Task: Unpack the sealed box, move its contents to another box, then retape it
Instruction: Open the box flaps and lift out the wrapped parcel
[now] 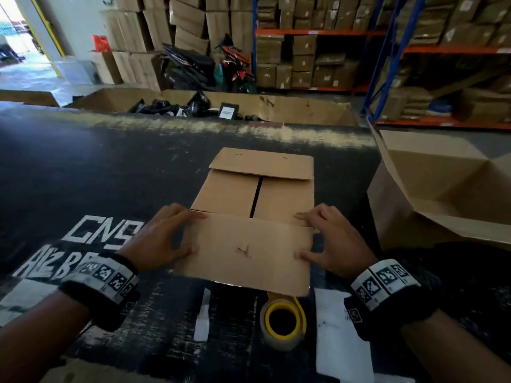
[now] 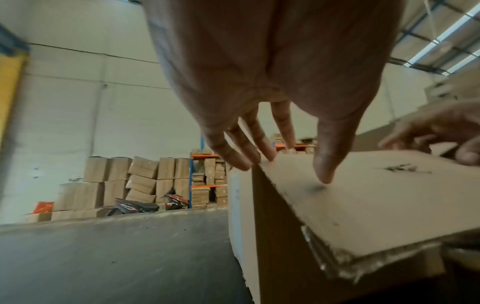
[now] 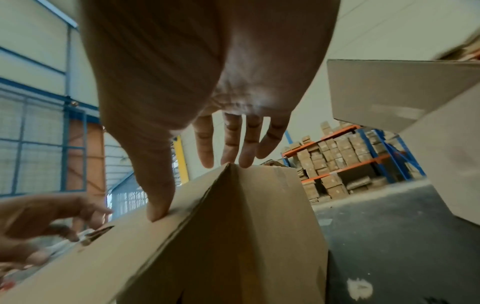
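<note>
Small brown cardboard box [image 1: 254, 200] at mid of worn black tabletop [image 1: 83, 167], two inner flaps shut w/ dark slit between, far flap [image 1: 262, 163] partly folded over, near flap [image 1: 246, 248] sticking out toward the person, not yet down. Left hand [image 1: 163, 236] on near flap's left edge, fingers spread & fairly straight, thumb tip pressing flap top [image 2: 324, 174], other fingertips at box corner; nothing pinched. Right hand [image 1: 331, 239] mirrored on right edge, fingers spread, thumb down on flap [image 3: 155, 214], fingertips touching the fold corner. Small tear mark in mid of near flap.

Roll of clear packing tape w/ yellow core [image 1: 283, 320] on tabletop just below near flap, partly under its edge. White paper sheet [image 1: 340, 335] beside roll on right, white paper strip [image 1: 201, 319] on left. Big open brown carton [image 1: 442, 194] at right of tabletop, well apart from small box. Long open carton w/ black wrapped items [image 1: 193, 106] beyond far tabletop edge. Racks w/ stacked cartons [image 1: 318, 51] & parked scooters [image 1: 232, 64] behind
</note>
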Available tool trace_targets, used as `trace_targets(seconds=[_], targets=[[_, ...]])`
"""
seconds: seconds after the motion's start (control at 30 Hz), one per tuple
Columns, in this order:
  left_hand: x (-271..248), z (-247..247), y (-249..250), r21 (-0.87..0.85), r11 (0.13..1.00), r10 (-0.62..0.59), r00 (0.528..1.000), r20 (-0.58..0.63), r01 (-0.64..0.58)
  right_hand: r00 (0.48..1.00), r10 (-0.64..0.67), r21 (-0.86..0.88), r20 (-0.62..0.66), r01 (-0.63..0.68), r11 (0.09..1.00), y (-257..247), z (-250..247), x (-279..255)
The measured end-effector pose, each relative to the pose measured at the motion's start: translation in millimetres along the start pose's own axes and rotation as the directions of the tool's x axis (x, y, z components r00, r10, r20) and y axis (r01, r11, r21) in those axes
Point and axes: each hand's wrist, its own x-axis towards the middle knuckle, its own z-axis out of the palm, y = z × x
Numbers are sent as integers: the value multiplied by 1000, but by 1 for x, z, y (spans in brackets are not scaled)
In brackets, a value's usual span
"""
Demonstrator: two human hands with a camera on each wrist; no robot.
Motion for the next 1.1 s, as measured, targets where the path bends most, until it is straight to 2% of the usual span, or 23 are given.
trace_targets(seconds=[0.1, 0.27, 0.4, 0.67, 0.83, 0.93, 1.0, 1.1], targets=[[13, 8, 0, 103, 995, 2, 1000, -29, 1, 1000, -12, -82, 12, 13, 997, -1, 4, 6], [28, 13, 0, 147, 989, 16, 989, -144, 6, 1000, 29, -188, -3, -28, 982, -9, 8, 13], [37, 13, -2, 206, 979, 17, 990, -140, 13, 998, 62, -258, -30, -68, 964, -15, 13, 14], [37, 13, -5, 225, 974, 12, 993, -117, 15, 992, 117, -294, -46, -126, 948, -23, 17, 13], [40, 1, -5, 192, 981, 35, 999, -34, -28, 991, 133, -285, -12, -131, 950, -27, 8, 9], [51, -23, -1, 132, 990, 52, 998, 41, -57, 992, 130, -202, -2, -128, 971, -26, -6, 13], [68, -45, 5, 156, 981, 102, 991, 85, -114, 988, 155, -132, 21, -151, 980, -19, -18, 24], [105, -72, 16, 220, 963, 105, 967, 233, -158, 985, 162, -127, 57, -154, 980, -6, -34, 52]])
